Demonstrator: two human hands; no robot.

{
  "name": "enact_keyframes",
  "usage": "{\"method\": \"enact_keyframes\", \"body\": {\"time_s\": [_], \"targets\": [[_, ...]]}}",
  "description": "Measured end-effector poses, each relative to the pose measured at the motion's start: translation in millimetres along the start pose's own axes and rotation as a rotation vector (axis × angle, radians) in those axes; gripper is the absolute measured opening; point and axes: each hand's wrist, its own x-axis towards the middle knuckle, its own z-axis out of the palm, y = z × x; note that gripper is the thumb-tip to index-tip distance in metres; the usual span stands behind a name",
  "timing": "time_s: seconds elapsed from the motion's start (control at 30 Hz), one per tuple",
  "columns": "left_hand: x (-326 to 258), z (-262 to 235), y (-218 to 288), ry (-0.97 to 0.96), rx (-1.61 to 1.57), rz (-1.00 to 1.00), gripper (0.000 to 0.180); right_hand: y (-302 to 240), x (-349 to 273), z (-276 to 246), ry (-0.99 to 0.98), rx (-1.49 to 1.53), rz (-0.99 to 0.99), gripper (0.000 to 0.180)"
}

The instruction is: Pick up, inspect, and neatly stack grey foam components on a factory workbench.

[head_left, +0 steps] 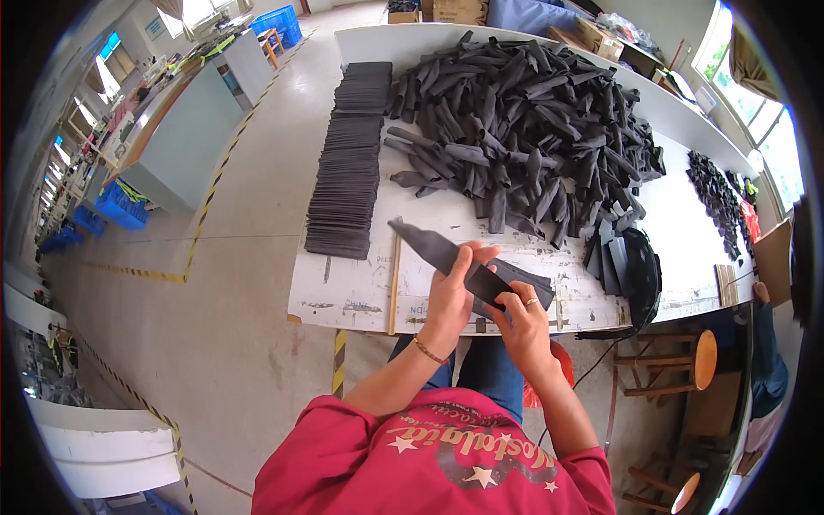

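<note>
A long dark grey fabric piece (427, 245), flat and narrow like a sleeve, is stretched slantwise between my hands above the front of the white table. My left hand (457, 292) is closed round its middle, thumb on top. My right hand (522, 321), with a ring on one finger, pinches its near right end. Beneath my hands, more flat dark pieces (530, 276) lie on the table, partly hidden. Left of my hands, a thin wooden strip (395, 287) lies on the tabletop.
A tightly packed row of flat dark pieces (343, 172) runs along the table's left side. A big heap of loose dark fabric tubes (524, 120) covers the back. At right stands a black rounded object (645, 279) with a cable. Wooden stools (704, 360) stand beyond; another person's arm (766, 343) shows far right.
</note>
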Motion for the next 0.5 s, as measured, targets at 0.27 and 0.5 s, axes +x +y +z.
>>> {"method": "enact_keyframes", "body": {"time_s": [0.27, 0.5], "targets": [[10, 4, 23, 0.158, -0.005, 0.107, 0.031, 7, -15, -2, 0.061, 0.038, -0.004, 0.015], [-6, 13, 2, 0.151, 0.035, 0.067, 0.031, 7, -5, 2, 0.086, 0.092, -0.063, 0.015]]}}
